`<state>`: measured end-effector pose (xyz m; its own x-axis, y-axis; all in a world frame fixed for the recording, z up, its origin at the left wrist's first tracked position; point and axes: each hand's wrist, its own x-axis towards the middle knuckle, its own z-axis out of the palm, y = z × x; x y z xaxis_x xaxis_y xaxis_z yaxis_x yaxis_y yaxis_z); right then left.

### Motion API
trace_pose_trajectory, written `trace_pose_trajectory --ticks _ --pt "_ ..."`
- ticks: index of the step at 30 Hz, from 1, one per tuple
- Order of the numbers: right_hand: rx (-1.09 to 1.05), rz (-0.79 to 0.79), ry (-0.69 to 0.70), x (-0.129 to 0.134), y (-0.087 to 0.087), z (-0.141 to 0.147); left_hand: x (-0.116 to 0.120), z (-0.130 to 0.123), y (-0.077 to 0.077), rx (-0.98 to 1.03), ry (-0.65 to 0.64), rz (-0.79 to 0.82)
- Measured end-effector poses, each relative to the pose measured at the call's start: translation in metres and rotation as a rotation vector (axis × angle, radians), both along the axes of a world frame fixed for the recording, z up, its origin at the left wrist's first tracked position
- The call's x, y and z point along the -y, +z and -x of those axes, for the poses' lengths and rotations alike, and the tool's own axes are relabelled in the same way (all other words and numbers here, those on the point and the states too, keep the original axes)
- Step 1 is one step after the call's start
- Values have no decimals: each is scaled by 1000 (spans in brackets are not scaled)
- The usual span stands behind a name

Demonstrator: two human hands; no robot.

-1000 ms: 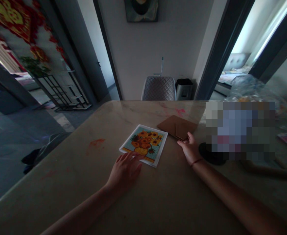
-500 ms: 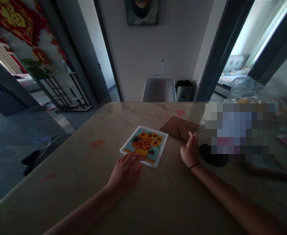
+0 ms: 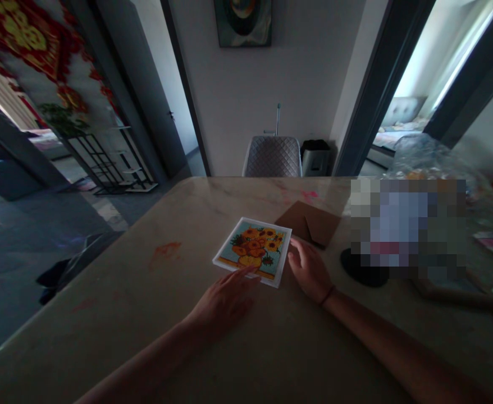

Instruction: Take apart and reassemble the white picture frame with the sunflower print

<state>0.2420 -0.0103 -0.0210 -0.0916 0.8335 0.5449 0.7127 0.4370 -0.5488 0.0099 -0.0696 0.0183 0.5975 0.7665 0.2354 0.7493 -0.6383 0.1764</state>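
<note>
A white-bordered picture card (image 3: 258, 245) showing sunflowers in a yellow vase lies flat on the table (image 3: 179, 224). The stretched fingers of my left hand (image 3: 226, 297) rest over its near edge, hiding a little of the bottom border. At the card's right edge is my right hand (image 3: 310, 270), its fingers loosely bent and apart; whether they press on the edge is hard to see. Just behind the right hand lies a brown paper envelope (image 3: 305, 221), its near part hidden by the fingers.
A round black base (image 3: 362, 269) stands to the right, below a blurred-out patch. Crumpled clear plastic (image 3: 427, 151) sits behind it. A quilted chair (image 3: 273, 157) is at the table's far edge. Orange stains (image 3: 166, 251) mark the tabletop on the left.
The card has slid slightly to the right along with my left hand. My right hand has moved left from the envelope to the card's edge, its fingers opening out.
</note>
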Motion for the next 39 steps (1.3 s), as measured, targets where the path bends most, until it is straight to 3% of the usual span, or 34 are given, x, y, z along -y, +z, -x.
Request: trace_pose_trajectory --ticks 2,5,7,10,17,20,22,25,30,34,39 --pt "26 7 -7 0 1 0 -1 2 -1 -1 59 -76" --pt "63 24 23 -1 1 0 -6 7 -10 10 251 -203" --pt "89 22 37 -1 0 1 -10 9 -15 -15 307 -200" --pt "111 -2 26 -2 -1 2 -10 9 -16 -43 294 -186" --pt "163 56 13 -2 1 2 8 -5 6 16 154 -266" --pt "149 86 14 -3 2 1 7 -3 6 46 125 -253" --pt "112 89 17 -4 2 0 2 0 2 30 182 -237" --pt "34 96 17 -5 0 -2 -5 5 -8 0 314 -194" --pt "-163 222 70 -8 0 -5 -7 6 -16 -53 307 -92" --pt "-540 398 219 -5 15 -1 -5 4 -13 -49 283 -120" --pt "-959 513 219 4 35 12 -4 4 -10 -42 260 -172"
